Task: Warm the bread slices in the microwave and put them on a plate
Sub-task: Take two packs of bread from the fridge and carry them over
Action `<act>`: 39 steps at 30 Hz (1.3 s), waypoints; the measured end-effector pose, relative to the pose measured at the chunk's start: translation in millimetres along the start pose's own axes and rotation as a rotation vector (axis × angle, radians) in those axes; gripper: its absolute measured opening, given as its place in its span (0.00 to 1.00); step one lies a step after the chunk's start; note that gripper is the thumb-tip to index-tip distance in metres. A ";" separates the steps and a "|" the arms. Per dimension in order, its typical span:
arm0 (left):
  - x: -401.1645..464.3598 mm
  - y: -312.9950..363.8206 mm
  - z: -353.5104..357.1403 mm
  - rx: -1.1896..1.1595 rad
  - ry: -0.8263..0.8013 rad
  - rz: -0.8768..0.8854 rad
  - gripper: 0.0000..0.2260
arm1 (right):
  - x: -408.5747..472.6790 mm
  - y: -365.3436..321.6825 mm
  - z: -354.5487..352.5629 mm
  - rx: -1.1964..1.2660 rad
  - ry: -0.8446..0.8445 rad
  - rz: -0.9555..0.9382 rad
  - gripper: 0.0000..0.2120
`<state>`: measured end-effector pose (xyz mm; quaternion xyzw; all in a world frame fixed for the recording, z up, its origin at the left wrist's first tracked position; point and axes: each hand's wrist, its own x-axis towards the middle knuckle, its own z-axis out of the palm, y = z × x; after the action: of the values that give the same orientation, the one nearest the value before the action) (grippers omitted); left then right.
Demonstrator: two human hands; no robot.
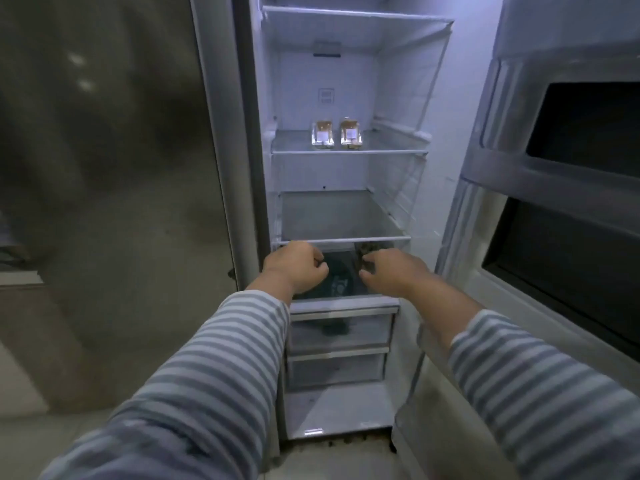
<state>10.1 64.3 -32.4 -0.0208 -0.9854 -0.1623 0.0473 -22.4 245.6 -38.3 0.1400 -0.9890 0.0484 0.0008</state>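
Fetching bread: open fridge (346, 216).
Two bread packs (336, 135) at 12 o'clock; left hand (294, 266), right hand (391, 270) loosely curled, empty; next, likely reach up.

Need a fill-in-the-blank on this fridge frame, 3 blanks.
1. The fridge door stands ____.
2. ____ clear packs of bread sit side by side on a shelf.
3. The left hand and right hand are both ____ that shelf.

Missing: open; two; below
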 end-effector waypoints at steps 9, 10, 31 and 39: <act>127.1 9.8 -26.0 -0.068 0.296 -0.033 0.16 | 123.0 15.5 -35.6 0.043 0.166 -0.019 0.26; 143.4 9.6 -30.9 -0.080 0.340 -0.031 0.16 | 140.1 16.1 -40.2 0.049 0.199 -0.027 0.26; 427.7 -10.4 -72.6 -0.199 0.481 -0.101 0.26 | 410.9 47.5 -119.2 0.406 0.449 0.074 0.25; 445.0 -23.6 -73.5 -0.253 0.369 -0.174 0.30 | 438.8 37.4 -111.5 0.516 0.362 0.124 0.33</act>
<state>-427.5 29.8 73.8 0.0884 -0.9299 -0.2892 0.2095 -455.7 170.6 75.7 0.0644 -0.9345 0.3218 0.1380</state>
